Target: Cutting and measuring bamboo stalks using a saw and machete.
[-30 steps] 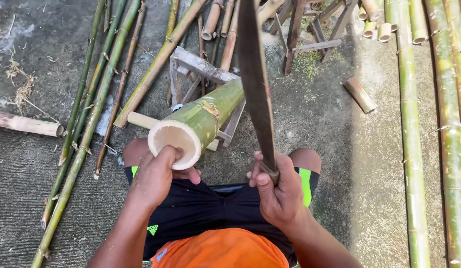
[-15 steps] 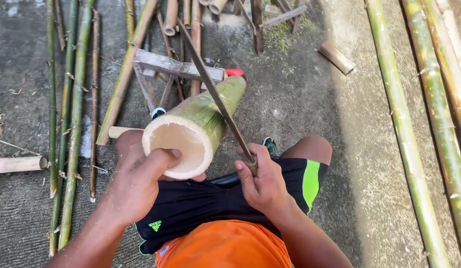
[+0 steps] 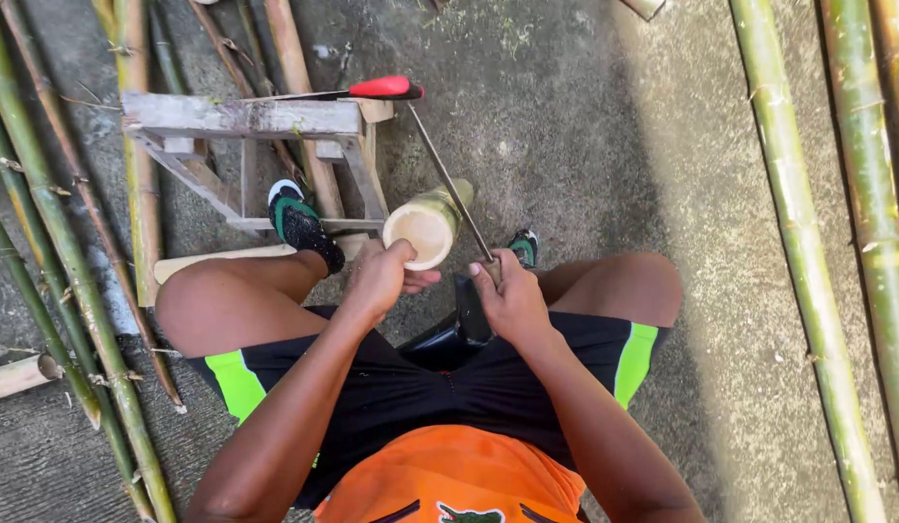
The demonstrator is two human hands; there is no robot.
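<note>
The left hand (image 3: 380, 278) curls its fingers over the rim of the bamboo section (image 3: 428, 225). The right hand (image 3: 511, 300) grips the blade (image 3: 449, 184), probably touching the bamboo's side. A wooden frame (image 3: 241, 121) stands beyond the fingers.

Bamboo section (image 3: 425, 226): green waxy skin, pale matt cut end, fibrous. Blade (image 3: 449, 189): dull grey metal, unpolished. Wooden frame (image 3: 246, 121): weathered, rough, greyed timber. Handle (image 3: 384, 87) resting on it: glossy red plastic. Bamboo poles (image 3: 808, 291): smooth green-yellow skin with dry nodes. Ground (image 3: 585, 145): coarse matt concrete. Shorts (image 3: 440, 387): smooth black synthetic cloth, slight sheen
</note>
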